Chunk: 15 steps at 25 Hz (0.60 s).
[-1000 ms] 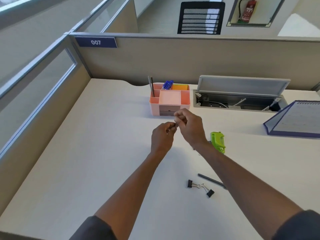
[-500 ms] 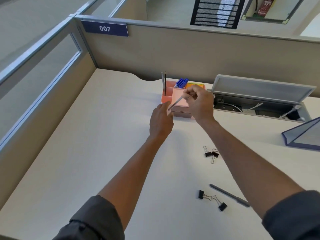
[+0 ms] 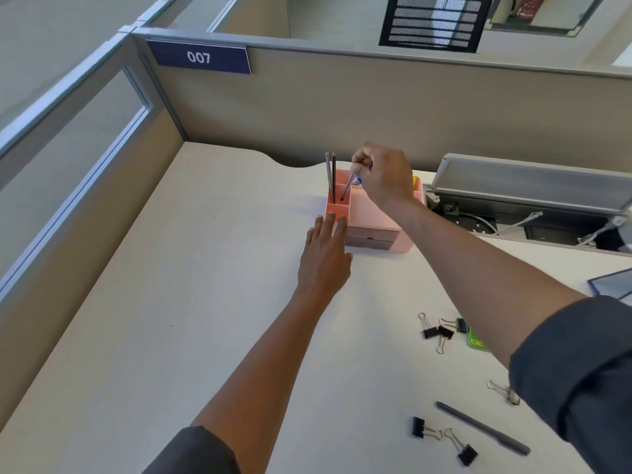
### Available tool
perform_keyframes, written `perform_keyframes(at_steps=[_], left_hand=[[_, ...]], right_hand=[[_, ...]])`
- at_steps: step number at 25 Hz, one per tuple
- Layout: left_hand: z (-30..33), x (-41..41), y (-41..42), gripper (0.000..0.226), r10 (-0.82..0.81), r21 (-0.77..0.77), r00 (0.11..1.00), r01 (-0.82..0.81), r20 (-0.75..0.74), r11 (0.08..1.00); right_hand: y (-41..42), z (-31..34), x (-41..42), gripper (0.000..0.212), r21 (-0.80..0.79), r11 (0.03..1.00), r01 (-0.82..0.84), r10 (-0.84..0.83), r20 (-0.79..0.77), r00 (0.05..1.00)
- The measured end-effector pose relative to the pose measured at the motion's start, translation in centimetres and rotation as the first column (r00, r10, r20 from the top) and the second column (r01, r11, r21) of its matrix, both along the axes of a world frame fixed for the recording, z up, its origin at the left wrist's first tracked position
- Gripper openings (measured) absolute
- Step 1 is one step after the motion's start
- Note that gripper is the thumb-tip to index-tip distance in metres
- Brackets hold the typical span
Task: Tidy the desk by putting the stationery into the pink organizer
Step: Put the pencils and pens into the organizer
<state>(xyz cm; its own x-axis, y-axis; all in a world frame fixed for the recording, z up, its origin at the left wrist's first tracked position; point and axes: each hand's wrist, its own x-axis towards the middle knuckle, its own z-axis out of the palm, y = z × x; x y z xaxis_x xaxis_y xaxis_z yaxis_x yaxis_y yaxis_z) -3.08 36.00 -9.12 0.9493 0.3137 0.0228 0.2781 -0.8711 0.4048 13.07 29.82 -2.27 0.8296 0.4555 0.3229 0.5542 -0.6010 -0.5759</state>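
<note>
The pink organizer [image 3: 367, 217] stands at the back of the desk. Two pencils [image 3: 330, 176] stand upright in its left rear slot. My right hand [image 3: 383, 174] is above the organizer, pinching a thin dark pencil [image 3: 347, 188] whose lower end dips into that slot. My left hand [image 3: 325, 258] lies flat with fingertips against the organizer's front left corner. On the desk lie a grey pen [image 3: 482, 427], black binder clips [image 3: 441, 331] and more clips [image 3: 441, 439]. A green stapler [image 3: 477, 340] is half hidden behind my right forearm.
An open cable tray [image 3: 526, 206] with a raised lid sits right of the organizer. A blue desk calendar [image 3: 612, 283] shows at the right edge. Partition walls close the back and left of the desk. A silver clip [image 3: 502, 391] lies near my right sleeve.
My right hand carried the pencil from in front of the organizer up over it and tipped its end into the left rear slot. My left hand let go and settled against the organizer.
</note>
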Motion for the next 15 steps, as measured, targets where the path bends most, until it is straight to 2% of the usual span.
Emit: perform_keyframes(at_steps=[6, 11, 15], left_hand=[[-0.2, 0.1, 0.1, 0.070, 0.011, -0.031, 1.000, -0.010, 0.023, 0.999], [0.1, 0.2, 0.4, 0.066, 0.021, -0.059, 0.999, -0.019, 0.030, 0.998], [0.3, 0.0, 0.2, 0.072, 0.003, -0.072, 1.000, -0.003, -0.008, 0.997]], right_hand=[[1.9, -2.5, 1.0, 0.003, -0.144, 0.989, -0.017, 0.001, -0.106, 0.994], [2.3, -3.2, 1.1, 0.003, -0.202, 0.979, -0.027, 0.011, -0.077, 0.997], [2.0, -3.2, 1.2, 0.010, -0.206, 0.978, -0.034, 0.017, -0.083, 0.996]])
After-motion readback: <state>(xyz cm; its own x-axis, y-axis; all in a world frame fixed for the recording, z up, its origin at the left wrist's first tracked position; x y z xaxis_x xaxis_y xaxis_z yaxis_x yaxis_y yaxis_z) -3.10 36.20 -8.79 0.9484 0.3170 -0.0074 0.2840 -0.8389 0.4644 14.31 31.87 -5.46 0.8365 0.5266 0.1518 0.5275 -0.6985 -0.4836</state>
